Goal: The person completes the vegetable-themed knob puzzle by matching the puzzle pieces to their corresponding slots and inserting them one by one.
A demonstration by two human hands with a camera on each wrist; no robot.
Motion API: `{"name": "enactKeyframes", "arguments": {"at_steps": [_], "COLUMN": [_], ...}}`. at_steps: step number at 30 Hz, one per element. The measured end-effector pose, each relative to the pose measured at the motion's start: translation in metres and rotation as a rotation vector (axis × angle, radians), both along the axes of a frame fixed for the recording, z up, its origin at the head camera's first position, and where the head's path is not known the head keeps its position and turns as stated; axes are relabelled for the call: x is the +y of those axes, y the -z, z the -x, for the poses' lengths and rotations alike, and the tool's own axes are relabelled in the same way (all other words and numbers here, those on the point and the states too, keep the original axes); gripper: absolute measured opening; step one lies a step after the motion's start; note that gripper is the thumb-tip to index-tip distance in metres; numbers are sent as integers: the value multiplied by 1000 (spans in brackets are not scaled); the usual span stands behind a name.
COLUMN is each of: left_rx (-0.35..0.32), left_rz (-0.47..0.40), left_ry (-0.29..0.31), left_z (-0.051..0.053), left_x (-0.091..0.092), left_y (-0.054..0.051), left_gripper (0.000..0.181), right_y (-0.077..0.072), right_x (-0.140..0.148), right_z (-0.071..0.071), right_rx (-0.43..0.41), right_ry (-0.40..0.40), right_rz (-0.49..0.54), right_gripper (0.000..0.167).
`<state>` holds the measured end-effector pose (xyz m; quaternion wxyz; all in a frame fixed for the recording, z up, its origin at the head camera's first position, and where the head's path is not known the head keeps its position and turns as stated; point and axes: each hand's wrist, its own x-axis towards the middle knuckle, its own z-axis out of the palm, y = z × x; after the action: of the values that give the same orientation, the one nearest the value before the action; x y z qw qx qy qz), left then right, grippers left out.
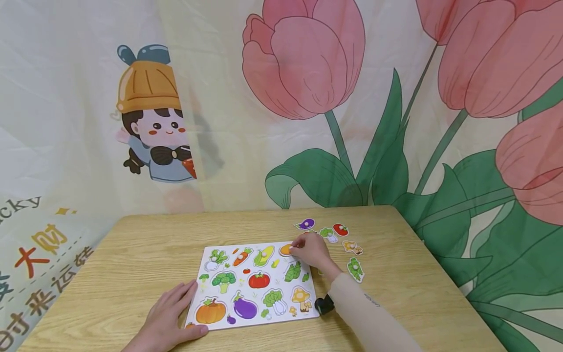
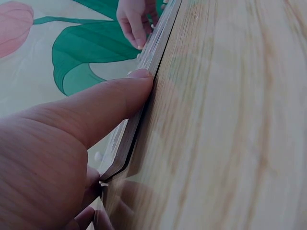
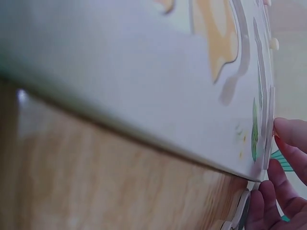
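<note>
A white vegetable puzzle board (image 1: 239, 277) lies on the table. My right hand (image 1: 313, 250) is over its far right corner, thumb and fingertips pinching an orange piece (image 1: 286, 250) there. Seen in the right wrist view, the fingers of my right hand (image 3: 290, 175) hold a thin flat piece (image 3: 269, 129) at the board's edge. My left hand (image 1: 169, 315) rests at the near left corner, its fingers along the left side and its straight thumb on the near edge. The left wrist view shows that thumb of my left hand (image 2: 62, 139) touching the board's edge (image 2: 132, 132).
Right of the board lie loose pieces: an eggplant (image 1: 306, 224), a tomato (image 1: 340, 230), a bok choy (image 1: 328, 235), a mushroom (image 1: 352, 248) and a green one (image 1: 355, 270). Knobbed radish (image 1: 214, 260), carrot (image 1: 242, 257) and corn (image 1: 264, 255) pieces sit on the board. A printed cloth (image 1: 228, 98) hangs behind.
</note>
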<state>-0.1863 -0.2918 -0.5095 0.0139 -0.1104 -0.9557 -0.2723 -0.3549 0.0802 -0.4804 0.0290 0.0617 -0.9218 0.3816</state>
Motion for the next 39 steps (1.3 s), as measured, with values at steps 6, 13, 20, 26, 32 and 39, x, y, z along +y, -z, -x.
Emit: {"name": "enactKeyframes", "arguments": {"at_steps": [6,13,20,26,32,39], "left_rx": [8,8,20,12,18,7], "left_rz": [5,14,29,21,17,10], "left_ry": [2,-3,-2,-2,0,-1], "left_z": [0,0,1,1,1,1], "left_x": [0,0,0,-1,-1,-1], "left_y": [0,1,3,3,3,3], "left_gripper": [113,113,114,114,114,114], "right_y": [-3,-4,-4,-3,-3,-3], "right_x": [-1,-2,-3,-3,-2,-3], "right_z": [-1,0,2,4,3,3], "right_rx": [-23,-44,-57,-55,-66,-68], "right_ry": [1,3,6,5,13,14], "right_rz": [-12,-17,-20,-23,-17,-15], "right_gripper": [11,11,11,12,12,11]}}
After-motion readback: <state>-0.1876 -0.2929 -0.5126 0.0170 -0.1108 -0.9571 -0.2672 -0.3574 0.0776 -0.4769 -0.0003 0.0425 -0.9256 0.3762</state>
